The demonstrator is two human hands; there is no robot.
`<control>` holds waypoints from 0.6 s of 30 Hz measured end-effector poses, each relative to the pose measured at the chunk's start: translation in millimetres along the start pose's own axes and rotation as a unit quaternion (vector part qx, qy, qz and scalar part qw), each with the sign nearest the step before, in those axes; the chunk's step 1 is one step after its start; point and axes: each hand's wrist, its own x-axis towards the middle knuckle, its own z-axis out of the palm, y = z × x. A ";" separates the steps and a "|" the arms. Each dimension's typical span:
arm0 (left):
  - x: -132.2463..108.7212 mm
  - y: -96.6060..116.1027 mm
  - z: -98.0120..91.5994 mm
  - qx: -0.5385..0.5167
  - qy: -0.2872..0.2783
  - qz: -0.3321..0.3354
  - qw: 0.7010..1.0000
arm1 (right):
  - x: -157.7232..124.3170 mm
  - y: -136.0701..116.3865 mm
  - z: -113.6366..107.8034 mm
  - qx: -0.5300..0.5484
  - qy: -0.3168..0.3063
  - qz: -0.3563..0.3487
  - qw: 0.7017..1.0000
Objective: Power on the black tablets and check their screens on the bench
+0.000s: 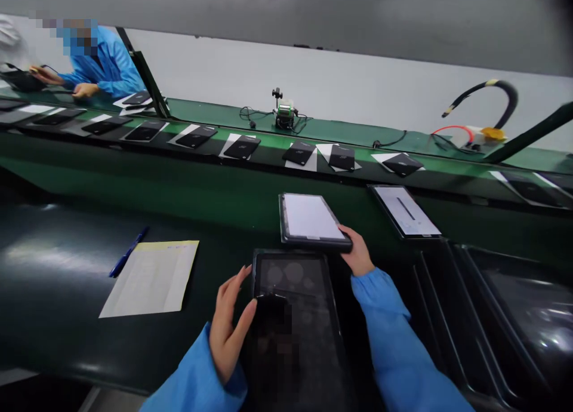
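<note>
My right hand (358, 251) grips the lower right corner of a tablet with a lit white screen (311, 216), thumb on top and the other fingers hidden beneath. In front of me lies a larger dark-screened tablet (293, 316) with reflections across its glass. My left hand (233, 322) is at its left edge, thumb and fingers apart, the fingertips at or very close to the rim. Another tablet showing a mostly white screen (406, 211) rests on the bench to the right of my right hand.
A paper sheet (150, 280) and a blue pen (128, 252) lie at left. Black trays (514, 304) are at right. Along the line behind (268, 165) sit several dark devices on papers. Across it, a person in blue (110, 62) works; a small machine (285, 114) stands farther back.
</note>
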 end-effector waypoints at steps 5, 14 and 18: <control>-54.6 -44.1 5.6 -0.019 0.016 -0.140 0.990 | 53.8 9.0 34.2 0.023 0.035 0.021 0.999; -53.8 -59.5 18.5 -0.083 -0.041 -0.244 0.965 | -104.0 -2.3 8.9 0.035 -0.043 -0.001 0.998; -44.7 -47.4 22.1 -0.080 -0.013 -0.240 0.967 | -151.2 -13.8 19.8 0.017 -0.038 -0.020 0.999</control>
